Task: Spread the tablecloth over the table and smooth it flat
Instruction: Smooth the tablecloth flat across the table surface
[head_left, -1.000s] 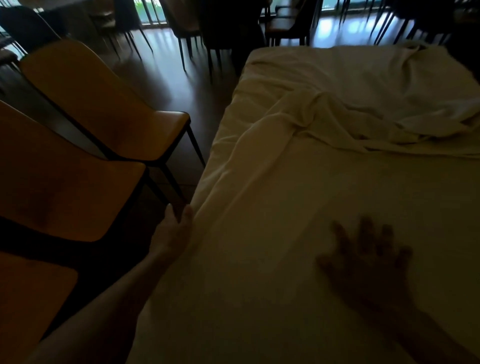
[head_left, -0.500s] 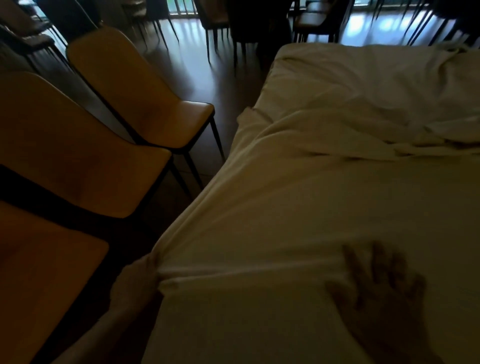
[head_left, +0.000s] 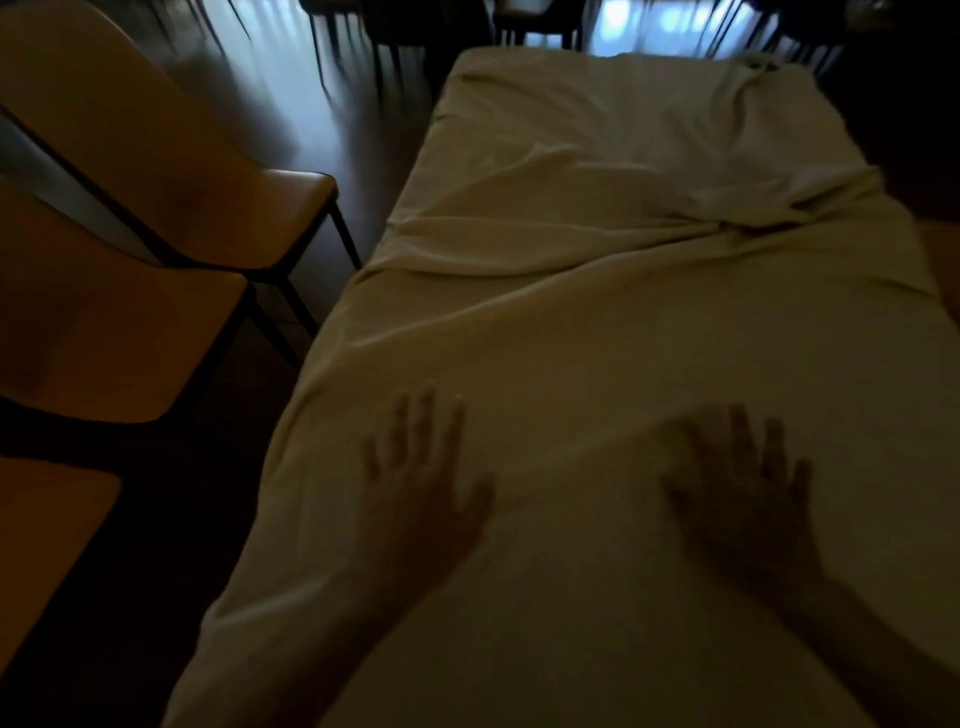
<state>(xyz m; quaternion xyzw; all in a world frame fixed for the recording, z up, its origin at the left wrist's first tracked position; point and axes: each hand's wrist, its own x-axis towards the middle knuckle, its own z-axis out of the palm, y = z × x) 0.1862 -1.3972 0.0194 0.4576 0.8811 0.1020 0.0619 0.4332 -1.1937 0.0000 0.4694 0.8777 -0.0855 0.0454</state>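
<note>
— Why are the left hand (head_left: 415, 488) and the right hand (head_left: 748, 493) laid palm-down, fingers spread and gripping nothing?

— So the pale cream fabric tablecloth (head_left: 597, 322) is pressed flat against the long table beneath. Bunched folds (head_left: 717, 208) are seen farther along; presumably those are to be smoothed next.

— And the orange moulded chairs (head_left: 156, 171)?

— Kept beside the table's left edge, apart from the cloth.

The tablecloth (head_left: 597, 364) is matt, soft woven cloth, creased toward twelve o'clock, while at nine o'clock the chairs (head_left: 156, 171) show smooth tan seats on thin dark legs above a glossy floor (head_left: 332, 124).
</note>
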